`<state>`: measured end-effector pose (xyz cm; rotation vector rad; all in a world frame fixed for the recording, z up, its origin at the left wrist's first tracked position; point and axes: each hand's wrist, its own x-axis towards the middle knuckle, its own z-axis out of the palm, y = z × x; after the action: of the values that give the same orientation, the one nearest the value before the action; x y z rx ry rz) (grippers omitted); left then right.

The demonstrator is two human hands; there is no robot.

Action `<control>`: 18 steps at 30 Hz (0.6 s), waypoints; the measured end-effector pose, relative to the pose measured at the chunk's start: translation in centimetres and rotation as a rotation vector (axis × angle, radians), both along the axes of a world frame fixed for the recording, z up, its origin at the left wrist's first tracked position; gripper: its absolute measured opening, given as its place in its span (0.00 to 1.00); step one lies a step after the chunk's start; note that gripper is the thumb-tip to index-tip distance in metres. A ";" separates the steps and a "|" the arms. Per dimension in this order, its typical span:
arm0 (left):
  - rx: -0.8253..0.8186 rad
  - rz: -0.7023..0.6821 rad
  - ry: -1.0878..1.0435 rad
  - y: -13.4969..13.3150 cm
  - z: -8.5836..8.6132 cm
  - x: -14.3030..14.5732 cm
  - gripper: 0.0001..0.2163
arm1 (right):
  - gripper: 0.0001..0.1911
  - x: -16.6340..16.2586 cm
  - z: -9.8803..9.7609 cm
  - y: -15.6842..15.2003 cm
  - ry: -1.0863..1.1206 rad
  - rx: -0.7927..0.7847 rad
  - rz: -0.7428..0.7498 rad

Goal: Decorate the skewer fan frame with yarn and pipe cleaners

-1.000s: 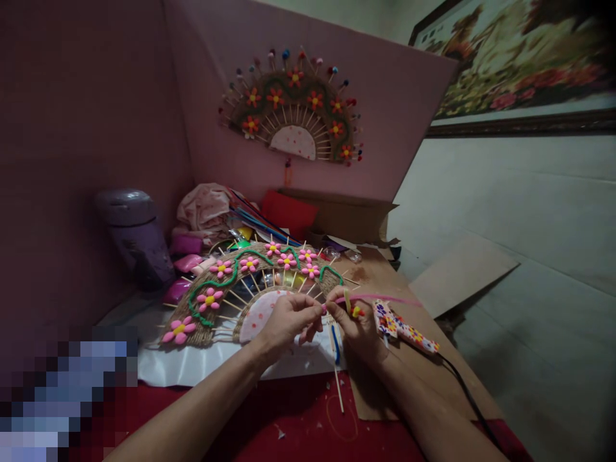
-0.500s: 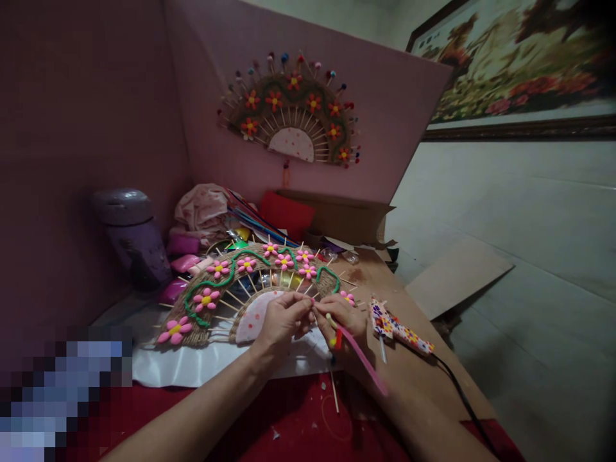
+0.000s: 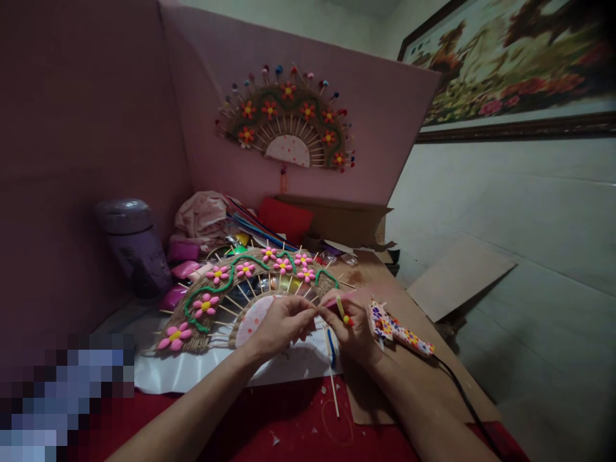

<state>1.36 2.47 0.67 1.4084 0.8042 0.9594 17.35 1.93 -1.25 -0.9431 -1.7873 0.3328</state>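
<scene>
My left hand is closed in a pinch, its fingertips meeting those of my right hand. Between them is the end of a pink pipe cleaner, whose blurred length stretches off to the right above my right hand. A small yellow and red piece with a pale strip shows against the right fingers; its kind is unclear. Just behind my hands lies a twine-wrapped fan with pink clay flowers and a wavy green line. Below them are a blue bent piece and a thin wooden stick.
A flower-patterned glue gun with a black cord rests on cardboard at right. Left stands a purple tumbler. Bags of coloured clay and pipe cleaners lie behind. A finished-looking fan hangs on the pink board.
The pink pipe cleaner's free end has swung from hanging down over my right wrist to pointing right. My right hand has turned, and the blue piece beneath it now shows.
</scene>
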 end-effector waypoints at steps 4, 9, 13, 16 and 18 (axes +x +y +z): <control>0.025 -0.052 0.020 0.0 -0.4 0.2 0.13 | 0.08 -0.1 -0.7 0.2 0.090 -0.054 -0.041; -0.004 0.016 -0.081 0.1 -0.9 0.3 0.11 | 0.06 -0.2 -0.6 0.2 0.096 0.015 -0.023; -0.114 0.111 -0.250 0.3 -1.4 0.5 0.10 | 0.03 -0.7 -0.7 0.2 -0.010 0.154 0.098; -0.177 0.156 -0.319 0.2 -1.8 0.8 0.11 | 0.05 -1.0 -0.9 0.1 -0.041 0.223 0.102; -0.158 0.148 -0.319 0.1 -1.7 0.8 0.12 | 0.04 -1.0 -0.8 -0.1 -0.053 0.214 0.042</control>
<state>2.17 2.62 -1.06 1.0378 0.7331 1.1730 16.38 1.85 -2.08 -0.7701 -1.8517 0.1393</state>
